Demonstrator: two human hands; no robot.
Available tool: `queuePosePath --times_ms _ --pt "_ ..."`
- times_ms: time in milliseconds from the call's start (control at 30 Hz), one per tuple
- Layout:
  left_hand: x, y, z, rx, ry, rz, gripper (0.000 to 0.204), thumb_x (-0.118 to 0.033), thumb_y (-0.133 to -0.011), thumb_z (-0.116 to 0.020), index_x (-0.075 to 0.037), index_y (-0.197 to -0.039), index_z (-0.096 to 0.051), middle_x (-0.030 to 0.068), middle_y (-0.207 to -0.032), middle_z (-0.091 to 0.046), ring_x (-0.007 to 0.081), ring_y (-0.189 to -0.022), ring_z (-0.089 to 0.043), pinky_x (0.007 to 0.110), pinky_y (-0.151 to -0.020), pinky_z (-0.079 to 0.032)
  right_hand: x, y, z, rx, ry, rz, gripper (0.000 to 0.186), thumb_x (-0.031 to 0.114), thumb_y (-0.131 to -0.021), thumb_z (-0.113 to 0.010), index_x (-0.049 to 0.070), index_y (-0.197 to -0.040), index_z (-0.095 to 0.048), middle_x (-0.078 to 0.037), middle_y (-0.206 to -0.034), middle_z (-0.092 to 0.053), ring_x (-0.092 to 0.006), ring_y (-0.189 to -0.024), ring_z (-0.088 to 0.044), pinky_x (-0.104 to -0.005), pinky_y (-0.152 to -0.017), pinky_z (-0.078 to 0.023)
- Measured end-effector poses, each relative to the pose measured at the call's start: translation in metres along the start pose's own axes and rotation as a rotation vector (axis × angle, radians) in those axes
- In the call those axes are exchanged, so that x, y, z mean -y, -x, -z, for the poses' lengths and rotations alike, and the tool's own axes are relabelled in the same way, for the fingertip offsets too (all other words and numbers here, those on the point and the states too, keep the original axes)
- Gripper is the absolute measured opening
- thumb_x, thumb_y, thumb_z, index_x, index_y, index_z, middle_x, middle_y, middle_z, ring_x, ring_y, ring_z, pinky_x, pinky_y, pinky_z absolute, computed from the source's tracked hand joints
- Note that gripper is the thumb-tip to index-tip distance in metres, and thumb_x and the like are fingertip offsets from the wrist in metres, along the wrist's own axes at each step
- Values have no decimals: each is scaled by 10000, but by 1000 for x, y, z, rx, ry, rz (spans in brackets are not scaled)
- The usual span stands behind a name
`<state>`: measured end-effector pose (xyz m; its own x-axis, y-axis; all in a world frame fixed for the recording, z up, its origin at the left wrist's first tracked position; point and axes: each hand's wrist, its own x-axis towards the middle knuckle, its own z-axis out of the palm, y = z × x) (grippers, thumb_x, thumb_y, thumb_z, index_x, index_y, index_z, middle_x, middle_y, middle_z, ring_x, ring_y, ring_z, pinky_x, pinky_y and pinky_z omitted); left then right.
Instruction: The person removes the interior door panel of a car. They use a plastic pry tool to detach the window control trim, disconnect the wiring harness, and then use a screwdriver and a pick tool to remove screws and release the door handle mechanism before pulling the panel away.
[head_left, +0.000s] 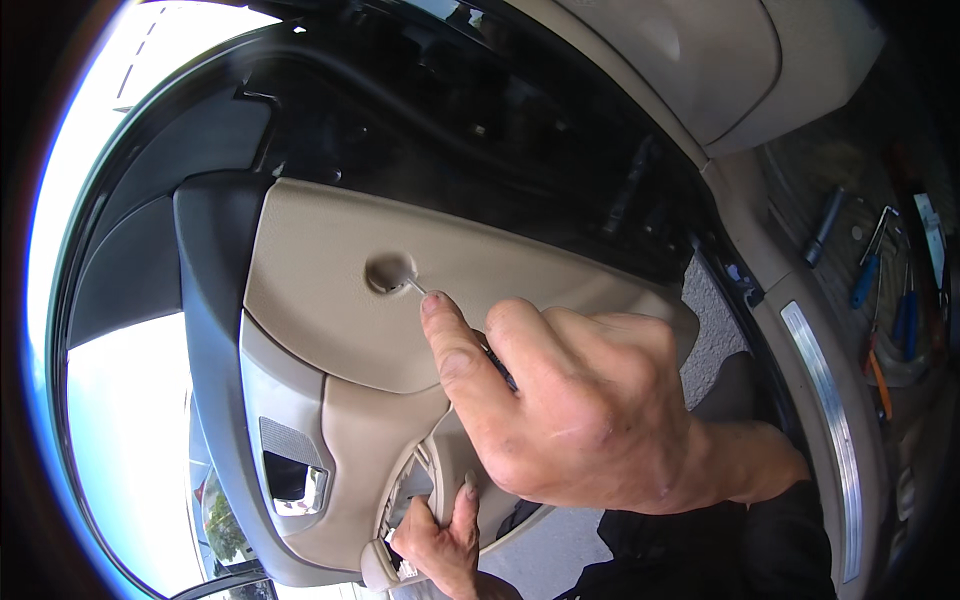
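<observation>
A tan car door panel (330, 230) with a round recess (389, 272) lies before me. Closed round a thin metal-shafted tool (417, 287), my right hand (580, 410) stretches its index finger along the shaft. The tool's tip is at the right rim of the recess; a bit of dark handle shows between the fingers, but its exact kind is hidden. Lower down, my left hand (437, 545) grips the edge of the door's armrest (455, 460), thumb outside and fingers partly hidden in the opening.
A chrome inner door handle (300, 492) sits at the panel's left. On the right, past a metal sill strip (825, 430), lie a dark cylindrical tool (826, 225), a blue-handled tool (865, 280) and an orange-handled one (880, 385). Black door metal (480, 130) borders the panel.
</observation>
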<state>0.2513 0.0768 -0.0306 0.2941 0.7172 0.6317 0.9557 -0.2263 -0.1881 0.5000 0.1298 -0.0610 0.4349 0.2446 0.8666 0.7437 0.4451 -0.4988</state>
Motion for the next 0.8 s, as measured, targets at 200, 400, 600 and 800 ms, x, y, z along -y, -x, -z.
queuePosePath --times_ms 200,400,600,800 --pt "13 5 -2 31 38 27 479 -371 -862 -820 38 -737 -605 150 -528 -435 109 -536 -374 314 -493 -385 3 -13 11 175 43 92 321 82 -670 -733 -47 -960 -786 14 -619 -415 -67 -451 -412 -227 -349 -318" --pt "16 7 -1 31 43 4 531 -427 -859 -827 36 -727 -604 156 -536 -468 101 -520 -430 312 -493 -392 -4 -22 21 282 87 242 262 50 -667 -749 -59 -904 -776 11 -603 -401 -78 -445 -402 -232 -353 -313" --pt "0 2 2 36 4 57 557 -485 -865 -814 44 -813 -647 217 -570 -487 331 -466 -438 366 -495 -421 -20 -28 24 350 92 368 249 55 -687 -760 -66 -904 -769 11 -602 -404 -81 -447 -415 -230 -354 -312" --pt "-3 2 6 33 -19 21 512 -386 -845 -848 5 -709 -547 207 -550 -457 366 -468 -413 400 -485 -395 -29 -36 25 310 70 433 240 42 -695 -754 -65 -910 -769 12 -601 -408 -79 -453 -429 -222 -353 -329"
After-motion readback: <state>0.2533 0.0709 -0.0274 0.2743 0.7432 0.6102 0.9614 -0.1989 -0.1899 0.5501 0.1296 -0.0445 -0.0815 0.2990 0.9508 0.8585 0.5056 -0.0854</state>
